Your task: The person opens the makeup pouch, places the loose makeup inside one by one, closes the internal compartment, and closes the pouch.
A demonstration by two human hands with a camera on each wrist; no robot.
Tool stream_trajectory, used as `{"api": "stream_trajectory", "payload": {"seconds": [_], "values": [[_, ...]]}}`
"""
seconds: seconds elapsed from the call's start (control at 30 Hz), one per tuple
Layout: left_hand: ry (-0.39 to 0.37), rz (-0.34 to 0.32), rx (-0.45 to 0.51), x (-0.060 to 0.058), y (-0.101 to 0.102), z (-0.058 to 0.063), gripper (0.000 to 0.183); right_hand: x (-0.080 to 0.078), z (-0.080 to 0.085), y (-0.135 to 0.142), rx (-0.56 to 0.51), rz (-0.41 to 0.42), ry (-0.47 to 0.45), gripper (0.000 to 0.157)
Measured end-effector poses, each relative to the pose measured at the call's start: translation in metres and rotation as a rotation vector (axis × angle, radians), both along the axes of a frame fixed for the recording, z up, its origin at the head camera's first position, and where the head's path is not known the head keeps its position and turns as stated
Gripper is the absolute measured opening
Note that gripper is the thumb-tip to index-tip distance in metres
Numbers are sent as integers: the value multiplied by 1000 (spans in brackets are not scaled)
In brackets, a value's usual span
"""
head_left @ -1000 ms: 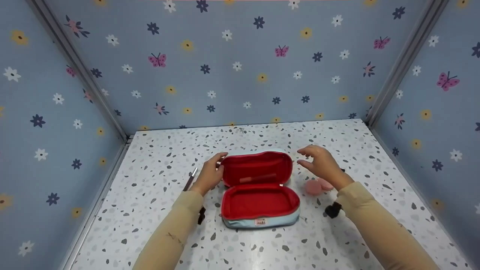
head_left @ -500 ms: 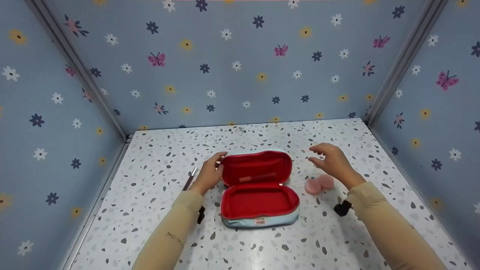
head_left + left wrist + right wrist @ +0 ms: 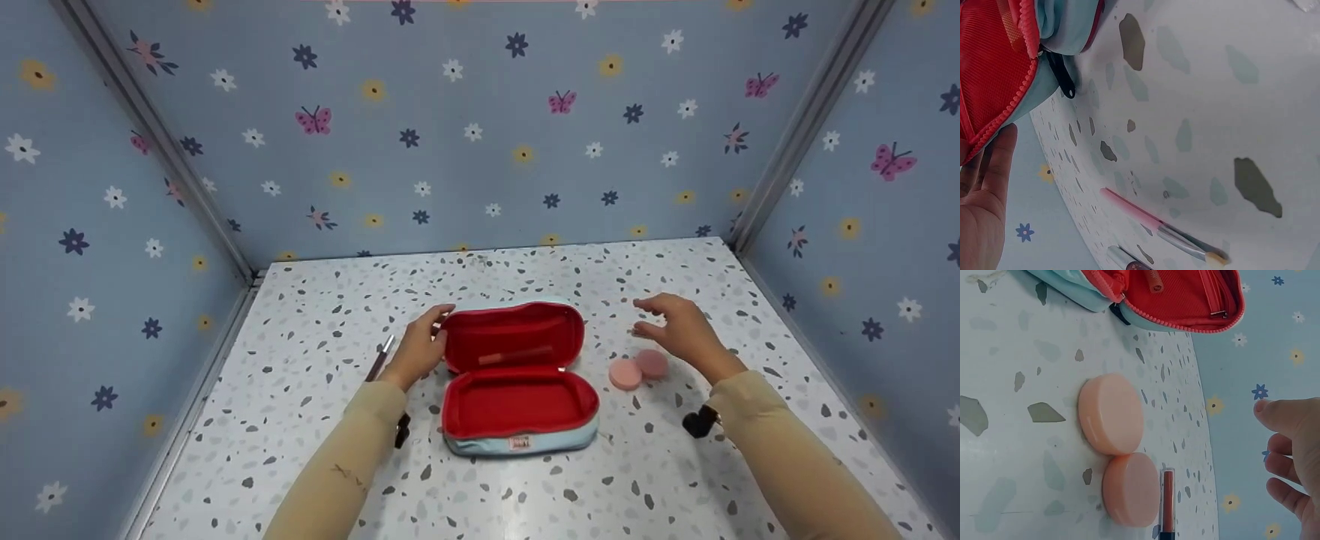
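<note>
A light blue zip pencil case [image 3: 523, 444] lies unfolded, its red-lined lid [image 3: 517, 330] raised at the back. My left hand [image 3: 416, 349] grips the lid's left edge, thumb on the lining side and fingers behind. A slim tube [image 3: 1153, 280] rests inside the lid. My right hand [image 3: 679, 328] hovers right of the case with nothing in it, fingers loosely bent and thumb apart. Nearest to it are two round pink containers [image 3: 625, 374], touching each other on the table. Beside them, in the right wrist view, lies a clear lip gloss tube [image 3: 1168, 500] with a dark cap.
Left of the case, a makeup brush [image 3: 1162, 228] with a pink handle lies on the speckled table [image 3: 330, 300]. Near it is a dark, silver-ended stick [image 3: 380, 358]. Flower-patterned walls [image 3: 465, 150] stand behind and at both sides.
My right hand has drawn away from the lid to the right, uncovering the two pink containers. My left hand and the case stay where they were.
</note>
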State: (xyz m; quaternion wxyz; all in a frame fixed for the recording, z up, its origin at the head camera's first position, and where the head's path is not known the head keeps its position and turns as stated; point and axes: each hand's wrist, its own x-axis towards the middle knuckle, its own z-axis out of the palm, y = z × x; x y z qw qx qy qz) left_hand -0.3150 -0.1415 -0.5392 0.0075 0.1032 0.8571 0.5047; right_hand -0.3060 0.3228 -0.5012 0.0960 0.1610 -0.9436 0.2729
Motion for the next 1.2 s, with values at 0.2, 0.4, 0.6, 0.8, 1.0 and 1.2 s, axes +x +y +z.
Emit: {"api": "stream_trajectory", "payload": {"seconds": [0.2,0.4,0.6,0.8,1.0,1.2], "values": [[24,-2,3,0,-1,0,50,2,-6,8,35,-37,-42,40],[23,-2,2,0,0,-1,50,3,-16,17,62,-55,-77,41],[35,-6,-4,1,0,0,49,3,-27,29,65,-71,-107,40],[35,-6,-11,2,1,1,48,1,-35,40,54,-99,-140,40],[27,0,-11,1,0,-1,49,0,-42,48,15,-113,-152,43],[33,1,-17,1,0,-2,49,-2,-50,54,-25,-128,-183,46]]}}
